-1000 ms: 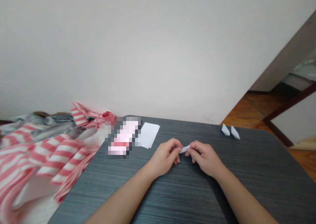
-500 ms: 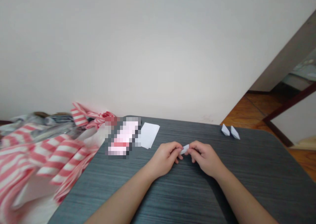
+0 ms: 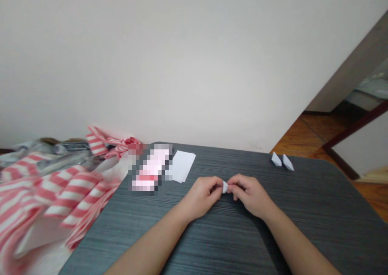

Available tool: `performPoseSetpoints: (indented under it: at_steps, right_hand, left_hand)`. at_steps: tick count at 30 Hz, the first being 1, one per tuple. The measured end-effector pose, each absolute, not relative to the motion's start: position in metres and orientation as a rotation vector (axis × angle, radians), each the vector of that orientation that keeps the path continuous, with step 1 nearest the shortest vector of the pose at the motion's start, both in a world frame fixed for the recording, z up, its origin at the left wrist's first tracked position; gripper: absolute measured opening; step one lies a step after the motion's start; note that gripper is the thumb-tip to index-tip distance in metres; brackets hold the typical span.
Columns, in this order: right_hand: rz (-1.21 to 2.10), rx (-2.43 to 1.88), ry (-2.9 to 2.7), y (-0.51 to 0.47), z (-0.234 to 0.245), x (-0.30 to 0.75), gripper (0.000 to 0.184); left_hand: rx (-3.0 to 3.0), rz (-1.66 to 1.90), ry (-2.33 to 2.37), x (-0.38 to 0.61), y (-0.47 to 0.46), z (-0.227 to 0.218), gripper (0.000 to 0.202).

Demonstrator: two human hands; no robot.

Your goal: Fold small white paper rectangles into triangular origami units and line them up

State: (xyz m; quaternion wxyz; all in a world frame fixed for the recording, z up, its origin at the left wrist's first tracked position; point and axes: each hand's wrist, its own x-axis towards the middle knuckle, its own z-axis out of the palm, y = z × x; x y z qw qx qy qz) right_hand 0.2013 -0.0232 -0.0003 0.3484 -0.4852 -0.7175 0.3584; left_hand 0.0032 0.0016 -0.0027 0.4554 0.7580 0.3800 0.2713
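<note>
Behind everything, a pale wall (image 3: 182, 65) rises past the far edge of a dark grey table (image 3: 303, 226) with a streaked grain and rounded corners. Off the table's left edge lies a heap of red-and-white striped cloth (image 3: 60, 194), one heap, spilling up to the table's rim.

Both forearms reach in from the table's near edge and meet over its middle. The left hand (image 3: 202, 196) is curled, knuckles up, its fingertips pinched together on one end of a small folded paper (image 3: 225, 186). The right hand (image 3: 250, 194) is curled the same way and pinches the other end, so the two hands almost touch and only a small white corner shows between them. The paper sits just above the middle of the table, held by both hands; whether it touches the tabletop cannot be told.

At the table's far left edge lies one blurred-out thing (image 3: 150, 168) that cannot be made out, and just beside it lies one flat white sheet (image 3: 183, 166).

Near the table's far right corner lie two pointed paper pieces (image 3: 276, 159), side by side and well apart from the hands. Counting the held one, that makes three small folded pieces.
</note>
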Motion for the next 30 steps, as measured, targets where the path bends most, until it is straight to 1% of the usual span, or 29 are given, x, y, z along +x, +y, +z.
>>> performPoseSetpoints:
  at_steps: [9, 19, 30]
  right_hand:
    - [0.937, -1.181, -1.785, -0.025, -0.008, 0.200, 0.010]
    - [0.809, -1.178, -1.889, -0.025, 0.002, 0.200, 0.014]
    - [0.824, -1.178, -1.879, -0.024, 0.004, 0.198, 0.015]
  left_hand:
    - [1.513, 0.777, 0.893, 0.005, 0.005, -0.011, 0.013]
    - [1.555, 0.769, 0.944, 0.004, 0.005, -0.010, 0.012]
    - [1.553, 0.788, 0.925, 0.005, 0.004, -0.010, 0.012]
